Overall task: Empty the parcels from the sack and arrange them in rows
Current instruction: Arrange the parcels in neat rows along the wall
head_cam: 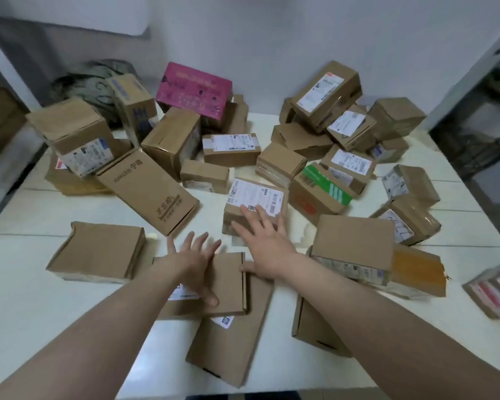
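Left hand (pixel 195 255) spreads over a flat box (pixel 228 285); right hand (pixel 264 243) lies spread on a labelled box (pixel 257 194). A hasty sweep could topple the pile (pixel 171 140) beyond them.

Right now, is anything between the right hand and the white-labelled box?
Nothing visible. The right hand is open, its fingers over the near edge of the white-labelled box. The left hand is spread over a flat carton, out of the path.

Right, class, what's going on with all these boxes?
A person reaches both hands over a white table strewn with cardboard parcels. The right hand rests straight-fingered on a labelled parcel; the left hand is spread above a flat parcel. Nothing is in rows yet; the sack lies crumpled far left.
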Motion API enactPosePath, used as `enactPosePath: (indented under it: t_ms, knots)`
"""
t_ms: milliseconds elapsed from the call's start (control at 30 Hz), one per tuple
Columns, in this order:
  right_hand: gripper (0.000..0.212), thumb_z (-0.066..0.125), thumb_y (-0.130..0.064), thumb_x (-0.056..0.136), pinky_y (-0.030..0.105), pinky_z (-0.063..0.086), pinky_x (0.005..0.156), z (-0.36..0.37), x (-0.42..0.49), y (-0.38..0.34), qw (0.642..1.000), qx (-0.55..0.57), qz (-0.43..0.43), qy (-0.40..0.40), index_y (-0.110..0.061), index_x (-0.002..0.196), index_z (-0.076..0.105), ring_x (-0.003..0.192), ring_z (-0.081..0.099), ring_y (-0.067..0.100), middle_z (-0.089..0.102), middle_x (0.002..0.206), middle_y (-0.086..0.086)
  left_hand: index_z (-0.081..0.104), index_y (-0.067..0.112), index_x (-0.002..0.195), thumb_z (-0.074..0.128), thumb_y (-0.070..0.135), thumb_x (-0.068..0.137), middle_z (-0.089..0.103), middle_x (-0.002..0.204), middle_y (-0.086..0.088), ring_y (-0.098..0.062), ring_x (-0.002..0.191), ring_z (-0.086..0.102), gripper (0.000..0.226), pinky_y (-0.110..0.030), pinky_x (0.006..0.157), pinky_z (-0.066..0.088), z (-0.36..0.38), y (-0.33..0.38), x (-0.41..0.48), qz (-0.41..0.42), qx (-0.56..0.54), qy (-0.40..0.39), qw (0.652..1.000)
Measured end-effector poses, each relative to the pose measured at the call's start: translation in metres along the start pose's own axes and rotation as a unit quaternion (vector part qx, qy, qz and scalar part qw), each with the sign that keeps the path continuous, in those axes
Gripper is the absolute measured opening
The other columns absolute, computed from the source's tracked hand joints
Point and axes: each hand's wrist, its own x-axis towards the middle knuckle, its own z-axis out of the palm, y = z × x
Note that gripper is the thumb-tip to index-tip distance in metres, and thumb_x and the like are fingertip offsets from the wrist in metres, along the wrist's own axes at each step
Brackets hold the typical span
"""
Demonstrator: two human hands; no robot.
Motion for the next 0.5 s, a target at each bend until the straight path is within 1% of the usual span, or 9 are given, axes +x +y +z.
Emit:
enactPosePath:
  t_ms: [67, 133, 167, 233, 267, 300, 333, 400, 500]
  knots:
    - [0.087, 0.058, -0.056, 0.089, 0.066, -0.004, 0.115, -0.003, -0.015, 0.012, 0.996, 0.034, 0.069, 0.048, -0.030, 0.156, 0.009, 0.149, -0.018, 0.033, -0.020, 0.163, 0.001, -0.021, 0.032, 0.153, 0.079, 0.068, 0.060, -0.020, 0.163, -0.007, -0.035, 0.149, -0.018, 0.141, -0.072, 0.110, -0.007, -0.009, -0.016, -0.002, -0.044, 0.038, 0.006, 0.998]
    - [0.081, 0.055, -0.055, 0.090, 0.070, -0.004, 0.113, -0.008, -0.034, 0.037, 0.982, 0.033, 0.159, 0.100, -0.031, 0.155, 0.013, 0.149, -0.016, 0.034, -0.014, 0.163, 0.001, -0.014, 0.027, 0.155, 0.078, 0.049, 0.073, -0.014, 0.163, -0.014, -0.040, 0.148, -0.016, 0.125, -0.073, 0.111, -0.005, -0.023, -0.022, -0.003, -0.090, 0.058, 0.029, 0.994]
    - [0.080, 0.054, -0.057, 0.089, 0.073, -0.006, 0.111, -0.010, -0.044, 0.053, 0.972, 0.034, 0.206, 0.105, -0.032, 0.154, 0.015, 0.149, -0.016, 0.035, -0.012, 0.164, 0.002, -0.006, 0.023, 0.157, 0.073, 0.036, 0.080, -0.008, 0.163, -0.018, -0.042, 0.149, -0.010, 0.111, -0.071, 0.112, 0.000, -0.033, -0.018, -0.004, -0.109, 0.054, 0.056, 0.991]
    - [0.080, 0.050, -0.068, 0.085, 0.075, -0.009, 0.106, -0.011, -0.065, 0.085, 0.960, 0.035, 0.273, 0.058, -0.034, 0.152, 0.021, 0.148, -0.015, 0.038, -0.007, 0.164, 0.004, 0.023, 0.012, 0.151, 0.059, 0.020, 0.085, 0.018, 0.154, -0.023, -0.042, 0.143, 0.017, 0.076, -0.061, 0.114, 0.021, -0.055, 0.005, -0.007, -0.126, 0.000, 0.171, 0.977]
    - [0.082, 0.047, -0.072, 0.083, 0.075, -0.010, 0.106, -0.008, -0.074, 0.099, 0.959, 0.027, 0.283, 0.027, -0.034, 0.151, 0.024, 0.148, -0.015, 0.037, -0.006, 0.164, 0.005, 0.035, 0.010, 0.142, 0.058, 0.018, 0.084, 0.030, 0.145, -0.022, -0.040, 0.135, 0.030, 0.063, -0.053, 0.110, 0.031, -0.066, 0.021, -0.008, -0.121, -0.037, 0.241, 0.962]
    - [0.084, 0.045, -0.075, 0.082, 0.073, -0.011, 0.108, -0.004, -0.083, 0.111, 0.960, 0.017, 0.281, 0.007, -0.032, 0.151, 0.026, 0.149, -0.014, 0.035, -0.005, 0.164, 0.005, 0.040, 0.011, 0.135, 0.060, 0.019, 0.082, 0.036, 0.137, -0.019, -0.037, 0.127, 0.037, 0.057, -0.046, 0.106, 0.036, -0.076, 0.041, -0.008, -0.101, -0.067, 0.300, 0.946]
    - [0.085, 0.045, -0.075, 0.082, 0.071, -0.011, 0.110, 0.000, -0.090, 0.121, 0.961, 0.016, 0.277, 0.007, -0.031, 0.152, 0.026, 0.150, -0.013, 0.031, -0.005, 0.164, 0.004, 0.043, 0.013, 0.132, 0.062, 0.021, 0.080, 0.039, 0.132, -0.016, -0.035, 0.122, 0.040, 0.055, -0.042, 0.103, 0.037, -0.085, 0.063, -0.008, -0.067, -0.083, 0.343, 0.933]
    - [0.087, 0.047, -0.072, 0.084, 0.065, -0.009, 0.115, 0.004, -0.099, 0.138, 0.962, 0.032, 0.269, 0.038, -0.029, 0.154, 0.021, 0.151, -0.009, 0.026, -0.005, 0.164, 0.001, 0.043, 0.019, 0.134, 0.062, 0.030, 0.083, 0.039, 0.135, -0.013, -0.033, 0.126, 0.036, 0.055, -0.042, 0.108, 0.030, -0.097, 0.107, -0.004, 0.014, -0.085, 0.387, 0.918]
    - [0.077, 0.049, -0.061, 0.091, 0.055, 0.000, 0.121, 0.002, -0.106, 0.166, 0.958, 0.035, 0.275, 0.077, -0.026, 0.154, 0.023, 0.151, -0.003, 0.026, 0.001, 0.164, 0.001, 0.030, 0.027, 0.148, 0.057, 0.044, 0.090, 0.024, 0.153, -0.012, -0.033, 0.144, 0.016, 0.066, -0.054, 0.119, 0.007, -0.112, 0.167, -0.004, 0.095, -0.068, 0.380, 0.917]
